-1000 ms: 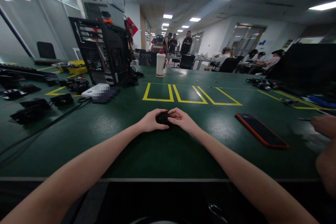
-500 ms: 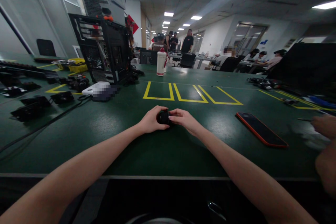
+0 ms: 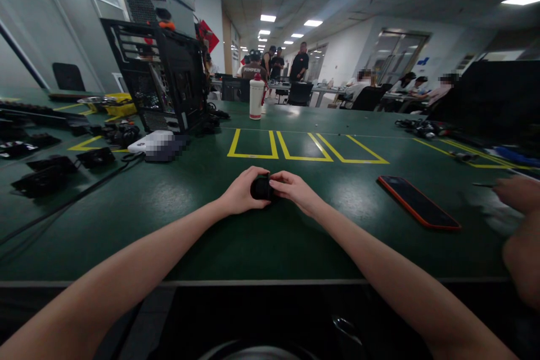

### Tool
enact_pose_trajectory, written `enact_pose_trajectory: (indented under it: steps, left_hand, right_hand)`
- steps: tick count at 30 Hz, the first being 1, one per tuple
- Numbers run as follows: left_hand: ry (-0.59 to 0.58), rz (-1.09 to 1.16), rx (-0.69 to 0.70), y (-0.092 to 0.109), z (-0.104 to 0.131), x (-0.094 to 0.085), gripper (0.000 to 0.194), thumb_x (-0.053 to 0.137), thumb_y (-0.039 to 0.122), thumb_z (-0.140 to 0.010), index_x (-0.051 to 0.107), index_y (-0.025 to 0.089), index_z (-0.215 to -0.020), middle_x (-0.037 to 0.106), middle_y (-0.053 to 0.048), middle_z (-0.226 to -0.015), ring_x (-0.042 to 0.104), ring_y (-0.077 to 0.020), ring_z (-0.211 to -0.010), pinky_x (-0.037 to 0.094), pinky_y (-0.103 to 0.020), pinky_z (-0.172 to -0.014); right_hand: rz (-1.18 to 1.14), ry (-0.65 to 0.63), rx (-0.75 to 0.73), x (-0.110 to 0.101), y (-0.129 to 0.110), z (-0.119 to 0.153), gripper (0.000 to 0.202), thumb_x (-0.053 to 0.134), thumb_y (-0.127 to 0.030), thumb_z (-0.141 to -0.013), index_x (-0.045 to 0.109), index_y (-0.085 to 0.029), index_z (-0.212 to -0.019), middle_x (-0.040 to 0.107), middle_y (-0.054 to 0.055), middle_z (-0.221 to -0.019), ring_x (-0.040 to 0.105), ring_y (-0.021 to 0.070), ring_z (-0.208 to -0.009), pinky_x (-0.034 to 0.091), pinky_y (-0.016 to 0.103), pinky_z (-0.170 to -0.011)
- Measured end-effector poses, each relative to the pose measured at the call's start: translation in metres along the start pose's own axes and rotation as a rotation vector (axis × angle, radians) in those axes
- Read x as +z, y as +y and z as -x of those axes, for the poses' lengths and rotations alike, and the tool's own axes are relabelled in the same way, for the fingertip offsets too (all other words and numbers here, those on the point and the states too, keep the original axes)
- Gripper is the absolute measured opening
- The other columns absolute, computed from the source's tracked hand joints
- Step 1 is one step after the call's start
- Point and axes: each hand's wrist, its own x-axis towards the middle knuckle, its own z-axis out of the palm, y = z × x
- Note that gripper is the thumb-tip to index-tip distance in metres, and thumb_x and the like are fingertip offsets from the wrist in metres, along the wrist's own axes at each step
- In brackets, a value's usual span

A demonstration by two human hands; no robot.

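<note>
A small black round object (image 3: 260, 188) is between my two hands, just above or on the green table (image 3: 270, 247). My left hand (image 3: 241, 191) curls around its left side, thumb below and fingers above. On the right side, my right hand (image 3: 295, 188) pinches its edge with the fingertips. The detail of the object is too dark to make out. Beyond the hands, yellow tape outlines (image 3: 253, 156) mark the table.
An orange-edged phone (image 3: 417, 202) lies to the right, near another person's hand (image 3: 517, 192). A white bottle (image 3: 256, 100) stands ahead. At left are an open computer case (image 3: 185, 79), a white device (image 3: 154, 142), a cable and black parts (image 3: 42, 180).
The view has shifted slightly. My hands keep nearly the same hold on the black object, which looks turned a little.
</note>
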Motion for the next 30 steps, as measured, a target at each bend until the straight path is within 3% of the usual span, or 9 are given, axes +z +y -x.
enact_pose_trajectory:
  steps: [4, 7, 11, 17, 24, 27, 30]
  left_hand:
    - [-0.005, 0.003, -0.015, 0.0009, -0.0006, -0.0006, 0.059, 0.069, 0.023, -0.059, 0.042, 0.021, -0.112, 0.049, -0.007, -0.109, 0.05, -0.0238, -0.1, 0.043, -0.037, -0.083]
    - [0.001, 0.011, -0.024, 0.0007, -0.0005, -0.0013, 0.059, 0.07, 0.025, -0.059, 0.043, 0.021, -0.111, 0.05, -0.007, -0.109, 0.05, -0.0237, -0.099, 0.044, -0.037, -0.082]
    - [0.003, 0.025, -0.024, 0.0003, 0.0, -0.0016, 0.058, 0.07, 0.024, -0.059, 0.044, 0.019, -0.111, 0.05, -0.007, -0.108, 0.051, -0.0234, -0.097, 0.044, -0.037, -0.08]
    - [0.008, 0.021, -0.016, -0.0013, 0.0002, 0.0001, 0.059, 0.069, 0.024, -0.059, 0.043, 0.019, -0.111, 0.049, -0.008, -0.109, 0.05, -0.0232, -0.098, 0.043, -0.037, -0.081]
    - [0.016, 0.037, -0.008, -0.002, 0.0004, 0.0007, 0.058, 0.069, 0.024, -0.059, 0.043, 0.02, -0.11, 0.05, -0.006, -0.107, 0.05, -0.0235, -0.1, 0.043, -0.037, -0.083]
    - [0.017, 0.038, -0.01, -0.0017, 0.0007, 0.0003, 0.058, 0.069, 0.024, -0.059, 0.043, 0.02, -0.11, 0.05, -0.006, -0.107, 0.05, -0.0235, -0.099, 0.043, -0.037, -0.083]
    - [0.015, 0.04, -0.018, -0.0018, 0.0007, 0.0004, 0.057, 0.069, 0.024, -0.059, 0.044, 0.02, -0.11, 0.049, -0.007, -0.109, 0.05, -0.024, -0.099, 0.043, -0.038, -0.083]
  right_hand:
    - [0.041, 0.008, -0.119, 0.0002, -0.0003, 0.0033, 0.02, 0.059, -0.032, -0.071, 0.053, -0.023, -0.088, 0.053, 0.0, -0.094, 0.055, 0.0131, -0.08, 0.048, 0.03, -0.069]
    - [0.106, -0.034, -0.157, -0.003, -0.0012, 0.0054, 0.022, 0.061, -0.031, -0.07, 0.055, -0.02, -0.088, 0.056, 0.001, -0.092, 0.056, 0.0139, -0.08, 0.047, 0.033, -0.075]
    - [0.088, -0.098, -0.148, -0.0074, -0.0013, 0.0057, 0.034, 0.068, -0.024, -0.063, 0.055, -0.018, -0.094, 0.057, 0.004, -0.099, 0.058, 0.0154, -0.087, 0.045, 0.035, -0.082]
    - [0.047, -0.043, -0.012, -0.0055, 0.0034, -0.0006, 0.025, 0.063, -0.029, -0.069, 0.056, -0.017, -0.089, 0.06, 0.004, -0.089, 0.058, 0.0157, -0.084, 0.045, 0.036, -0.08]
    - [0.095, -0.003, -0.191, -0.0023, 0.002, 0.0007, 0.023, 0.062, -0.025, -0.069, 0.055, -0.02, -0.089, 0.057, 0.001, -0.092, 0.057, 0.0149, -0.086, 0.045, 0.034, -0.081]
    - [0.13, -0.043, -0.191, -0.005, -0.0012, 0.0035, 0.02, 0.062, -0.027, -0.07, 0.056, -0.019, -0.087, 0.058, 0.002, -0.09, 0.058, 0.0155, -0.085, 0.044, 0.036, -0.082]
    - [0.085, -0.129, -0.154, -0.0084, -0.0035, 0.0057, 0.032, 0.068, -0.022, -0.064, 0.054, -0.018, -0.093, 0.057, 0.003, -0.099, 0.058, 0.0166, -0.09, 0.044, 0.037, -0.084]
